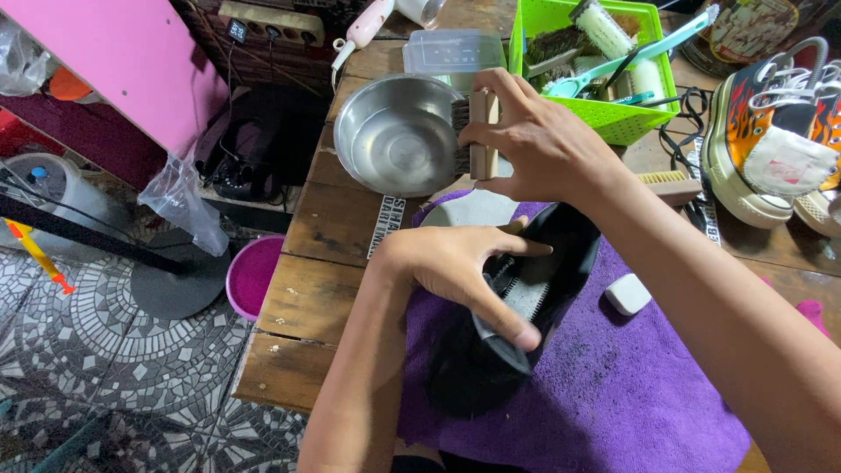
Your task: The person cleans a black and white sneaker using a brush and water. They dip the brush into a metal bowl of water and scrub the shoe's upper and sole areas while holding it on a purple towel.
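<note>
Left hand (455, 263) on black shoe (517, 315), right hand (534, 136) gripping wooden brush (477, 136).

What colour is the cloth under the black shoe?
Purple; the cloth under the shoe shows in the head view.

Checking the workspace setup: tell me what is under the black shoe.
The black shoe lies on a purple towel spread over the wooden table. The left hand steadies it. What lies directly beneath the shoe is covered.

Shiny metal bowl (396, 133), fuzzy purple cloth (631, 385), rough wooden table (307, 302)
</note>
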